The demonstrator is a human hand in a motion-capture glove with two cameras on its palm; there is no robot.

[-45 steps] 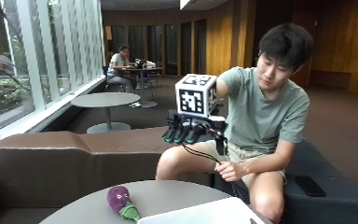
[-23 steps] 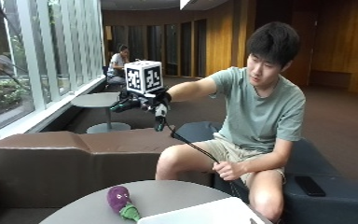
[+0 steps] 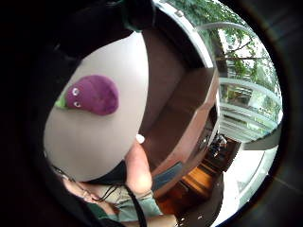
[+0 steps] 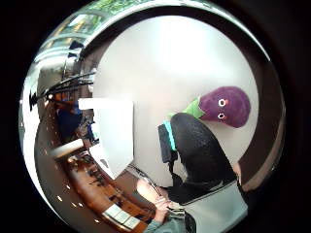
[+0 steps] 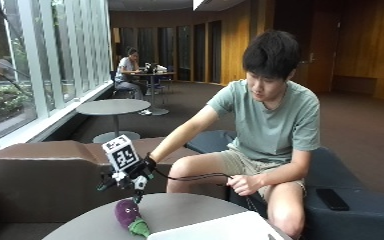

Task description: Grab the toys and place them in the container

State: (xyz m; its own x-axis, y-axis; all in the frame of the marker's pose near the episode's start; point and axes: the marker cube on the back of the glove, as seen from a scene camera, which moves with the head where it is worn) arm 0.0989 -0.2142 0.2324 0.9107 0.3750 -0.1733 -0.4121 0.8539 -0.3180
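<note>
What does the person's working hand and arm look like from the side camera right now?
The right hand wears a black glove; the palm views show a teal accent on a black finger. The arm is bare below the short sleeve of a grey-green T-shirt. The other hand is ungloved.

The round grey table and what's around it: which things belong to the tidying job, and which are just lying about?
Job:
purple plush eggplant toy
white rectangular container
gloved right hand, above the toy, not touching

Lying about:
black phone on the dark seat
round grey table itself
</note>
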